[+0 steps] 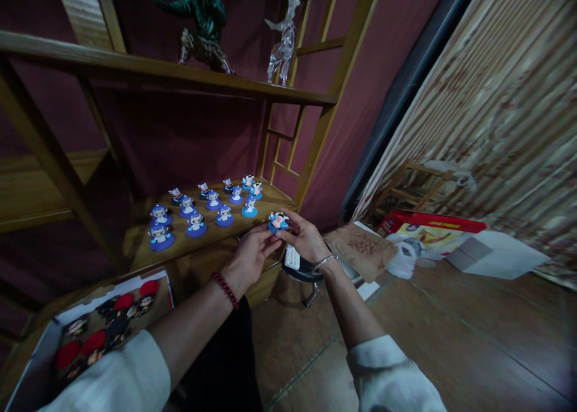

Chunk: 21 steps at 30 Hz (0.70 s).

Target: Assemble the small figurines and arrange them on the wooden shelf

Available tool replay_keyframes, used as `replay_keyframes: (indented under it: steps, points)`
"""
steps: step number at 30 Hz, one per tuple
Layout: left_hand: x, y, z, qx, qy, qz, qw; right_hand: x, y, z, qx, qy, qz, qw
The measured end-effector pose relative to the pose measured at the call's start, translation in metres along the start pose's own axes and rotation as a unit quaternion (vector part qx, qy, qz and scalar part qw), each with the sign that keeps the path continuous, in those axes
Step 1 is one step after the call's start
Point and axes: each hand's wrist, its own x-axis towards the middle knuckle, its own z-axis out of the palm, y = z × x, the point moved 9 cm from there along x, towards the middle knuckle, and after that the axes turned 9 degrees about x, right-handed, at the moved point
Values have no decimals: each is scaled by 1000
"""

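Note:
A small blue and white figurine (278,221) is between my two hands, just off the front right corner of the wooden shelf (180,257). My right hand (303,234) pinches it between thumb and fingers. My left hand (255,249) has its fingers curled up close beneath the figurine's left side, apparently touching it; its exact grip is partly hidden. On the shelf, several purple-based figurines (196,224) stand in rows. Blue-based figurines (249,207) stand at their right end, and dark ones (176,196) line the back.
An open box (58,322) of red and black figurines lies at lower left. Above, a green statue (205,24) and a clear deer figure (283,45) occupy the upper shelf. A stool (311,273), brown paper bag (360,249) and white box (496,252) are at right.

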Motion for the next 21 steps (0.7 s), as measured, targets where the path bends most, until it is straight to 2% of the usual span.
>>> replay_keyframes:
  steps: [6, 10, 16, 21]
  points:
    - [8, 6, 11, -11, -4, 2, 1000, 22, 1, -6, 28, -16, 3, 999]
    - [14, 8, 16, 15, -21, 27, 999, 35, 5, -6, 33, -21, 5, 999]
    - [23, 7, 15, 25, -28, 44, 998, 46, 15, -3, 50, -45, 27, 997]
    - [25, 8, 12, 17, -19, 30, 999, 53, 19, 1, 56, -76, 37, 995]
